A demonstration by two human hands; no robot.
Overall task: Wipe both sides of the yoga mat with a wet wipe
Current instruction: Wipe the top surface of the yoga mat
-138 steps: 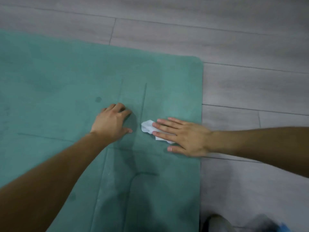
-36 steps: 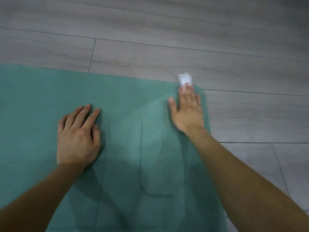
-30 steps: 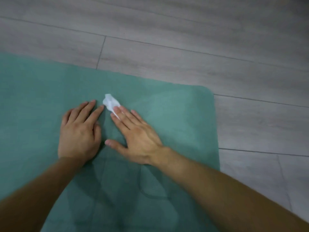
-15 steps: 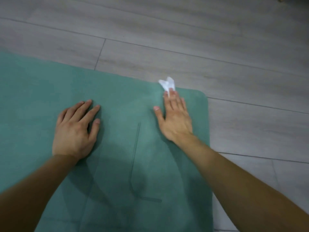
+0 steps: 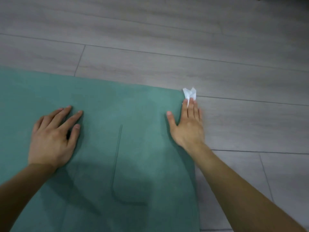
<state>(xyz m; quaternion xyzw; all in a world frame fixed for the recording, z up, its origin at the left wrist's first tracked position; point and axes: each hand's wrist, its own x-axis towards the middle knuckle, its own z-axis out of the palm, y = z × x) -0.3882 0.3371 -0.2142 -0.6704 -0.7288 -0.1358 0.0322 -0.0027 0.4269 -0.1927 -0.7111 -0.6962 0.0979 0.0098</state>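
Observation:
A teal yoga mat (image 5: 117, 104) with faint dark guide lines lies flat on the floor, its far right corner in view. My right hand (image 5: 188, 126) lies flat with straight fingers at that corner, pressing a crumpled white wet wipe (image 5: 189, 93) down; the wipe sticks out past my fingertips at the mat's edge. My left hand (image 5: 53, 138) rests flat on the mat further left, fingers spread, holding nothing.
Grey wood-look floor planks (image 5: 167, 47) surround the mat beyond its far edge and to the right. A darker damp-looking patch shows on the mat near me.
My right hand slid the wipe from beside my left hand out to the mat's far right corner, now reaching the very edge. My left hand stayed pressed in place.

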